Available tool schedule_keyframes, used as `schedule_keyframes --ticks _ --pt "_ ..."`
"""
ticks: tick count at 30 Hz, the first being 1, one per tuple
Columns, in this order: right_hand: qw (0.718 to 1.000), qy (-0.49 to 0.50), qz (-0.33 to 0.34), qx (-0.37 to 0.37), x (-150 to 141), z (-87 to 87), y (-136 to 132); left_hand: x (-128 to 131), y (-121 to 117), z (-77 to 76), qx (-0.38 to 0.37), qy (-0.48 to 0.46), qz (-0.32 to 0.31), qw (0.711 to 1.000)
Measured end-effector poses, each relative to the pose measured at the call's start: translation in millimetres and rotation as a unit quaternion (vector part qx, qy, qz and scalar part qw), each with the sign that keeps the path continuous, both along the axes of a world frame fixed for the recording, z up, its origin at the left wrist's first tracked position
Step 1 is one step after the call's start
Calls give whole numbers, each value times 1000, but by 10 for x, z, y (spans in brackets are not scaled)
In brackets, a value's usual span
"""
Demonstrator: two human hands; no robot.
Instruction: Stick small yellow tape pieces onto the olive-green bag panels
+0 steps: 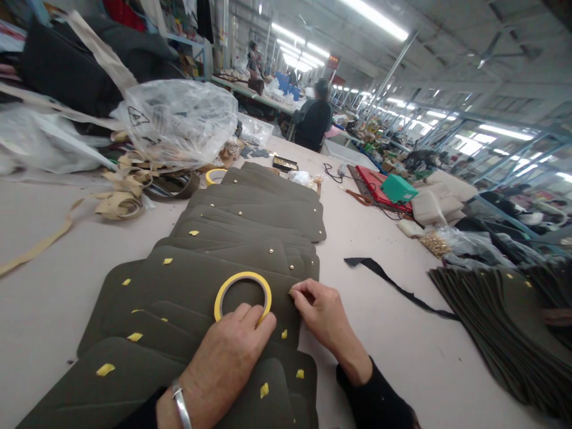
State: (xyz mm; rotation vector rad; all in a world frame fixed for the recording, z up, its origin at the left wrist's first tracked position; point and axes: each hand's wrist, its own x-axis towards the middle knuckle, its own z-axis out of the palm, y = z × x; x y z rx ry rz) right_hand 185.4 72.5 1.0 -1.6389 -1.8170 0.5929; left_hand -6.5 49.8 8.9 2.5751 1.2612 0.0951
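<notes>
Dark olive fabric panels lie overlapped in a long row on the table before me. Small pieces of yellow tape stick to several of them, and small metal studs show on the farther ones. My left hand grips a roll of yellow tape, held over the panels. At the panels' right edge my right hand pinches a small yellowish piece of tape between thumb and forefinger, against or just above the fabric. Whether that piece touches the panel I cannot tell.
More olive panels are stacked at the right, beside a black fabric strip. Beige webbing and a clear plastic bag lie at the left. A green box sits farther right. A person is at the back.
</notes>
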Motion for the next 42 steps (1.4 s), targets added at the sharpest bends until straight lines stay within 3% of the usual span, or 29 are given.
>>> schedule_keyframes --ticks 5,9,13,16,20,26,30,36,42 --pt "991 -124 34 47 -26 -15 49 -6 6 5 -27 -3 5 1000" --pt "981 -171 23 94 74 9 -7 -13 12 -2 -29 -10 9 999" --pt "954 -201 133 181 160 48 -70 -10 6 0 -20 -4 12 1000" --pt "926 -271 192 180 125 43 -83 -4 2 -11 -15 5 19 1000" --pt "936 -301 142 114 6 5 -58 -6 1 -51 -9 0 17 1000" --pt "975 -221 6 -37 -116 53 74 -22 -10 -59 0 -1 18 1000" --pt "979 -185 -58 -68 -171 80 116 -36 -34 -27 22 16 14 1000" --pt "981 -191 -37 -23 -167 47 56 -51 -33 -3 55 41 13 998" --pt "979 -199 20 -28 -187 39 -104 -126 -9 67 -29 -40 26 998"
